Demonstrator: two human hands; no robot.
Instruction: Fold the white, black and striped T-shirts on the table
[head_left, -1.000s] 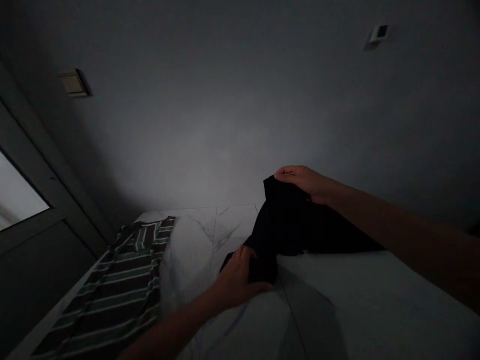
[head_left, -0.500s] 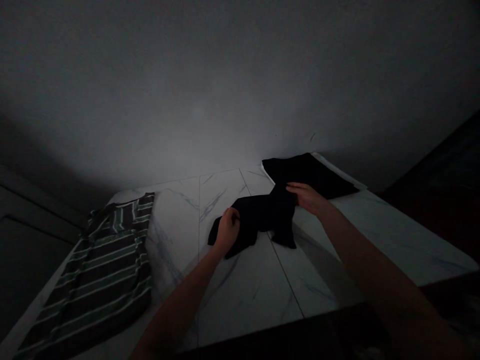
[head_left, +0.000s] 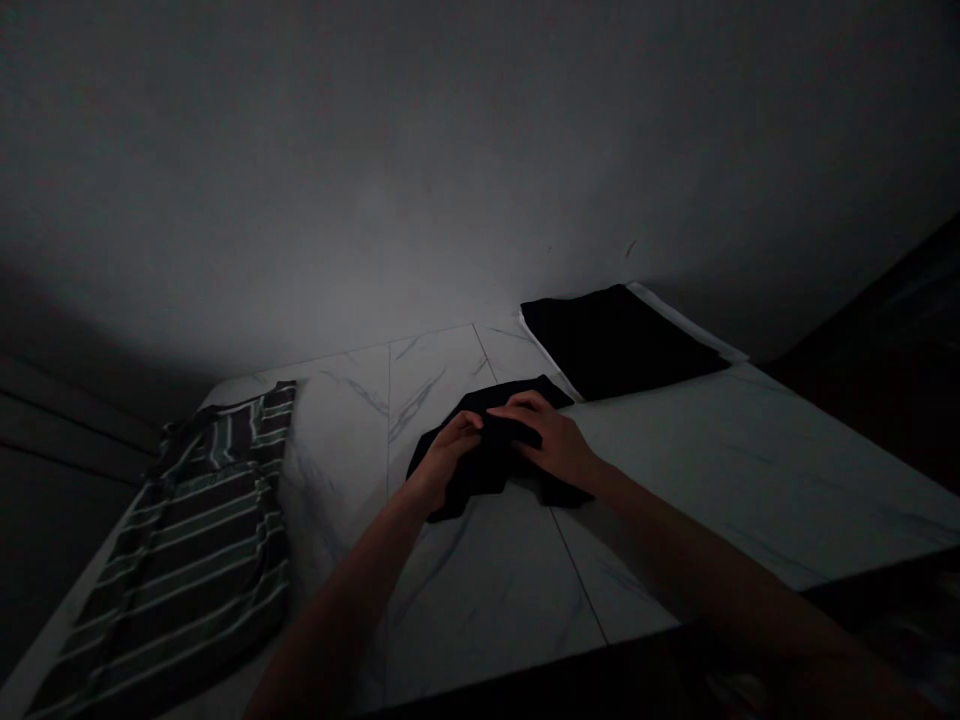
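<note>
A small black garment (head_left: 491, 470), its kind hard to tell in the dark, lies bunched on the white marble-patterned tabletop (head_left: 645, 480). My left hand (head_left: 446, 455) is closed on its left part, thumb and fingers bent over the cloth. From the right, my right hand (head_left: 553, 435) reaches onto its middle, with dark cloth between the bent fingers and the thumb. The two hands are close together, fingertips almost meeting. Two dark flaps of the garment hang toward me below the hands.
A striped garment (head_left: 195, 540) lies flat along the table's left side. Flat black cloth with white edges (head_left: 622, 345) lies at the back right, by the grey wall (head_left: 420, 180). The table's dark front edge (head_left: 600, 660) runs below my arms.
My right hand has moved left and nearer, from the garment's far right corner to its middle, beside my left hand. The garment has come away from the flat black cloth and is more bunched.
</note>
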